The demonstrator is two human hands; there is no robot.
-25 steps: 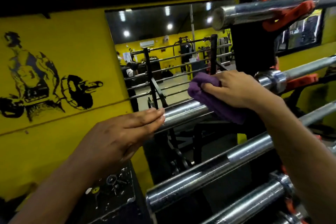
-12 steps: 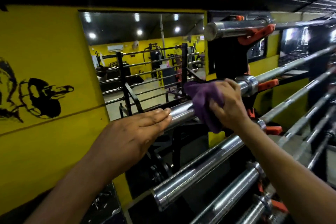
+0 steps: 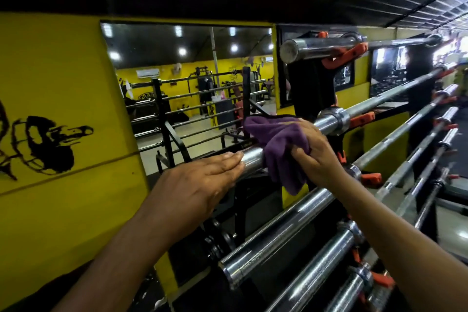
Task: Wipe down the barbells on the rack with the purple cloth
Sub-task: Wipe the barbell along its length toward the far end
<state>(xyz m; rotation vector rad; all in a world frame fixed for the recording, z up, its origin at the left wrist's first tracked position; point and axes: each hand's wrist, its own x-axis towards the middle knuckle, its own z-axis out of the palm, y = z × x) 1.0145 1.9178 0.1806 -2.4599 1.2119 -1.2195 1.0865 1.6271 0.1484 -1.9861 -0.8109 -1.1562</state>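
purple cloth [image 3: 281, 144] is bunched around the sleeve of the second barbell [image 3: 329, 121] from the top, wrapped over the chrome between the sleeve's free end and its collar. A second ago it sat about here too, half a second ago much the same, so the stroke is short and back-and-forth, with no travel along the bar

right hand [image 3: 314, 152] grips the cloth, fingers curled round it and the sleeve underneath, a tail of fabric hanging below. Its wrist has rolled over from a second ago: the palm lay on top of the bar then, now the fingers come round the near side. Reads as a twist-wipe around the sleeve

left hand [image 3: 202, 182] is flat, fingers straight and together, tips pressed against the end of the same sleeve. Same spot as in both earlier frames, so it's bracing the bar against sliding or spinning

the view has swung right since then, showing more of the rack [image 3: 304, 88]: top barbell [image 3: 329, 45] above with orange clips [image 3: 347, 54], lower barbells [image 3: 278, 238] stacked below, thin shafts running off right. Yellow wall [image 3: 63, 99] and mirror [image 3: 192, 76] behind

judgement: only this sleeve is being worked; the shaft past the collar and the other bars look not yet done, so early in the task
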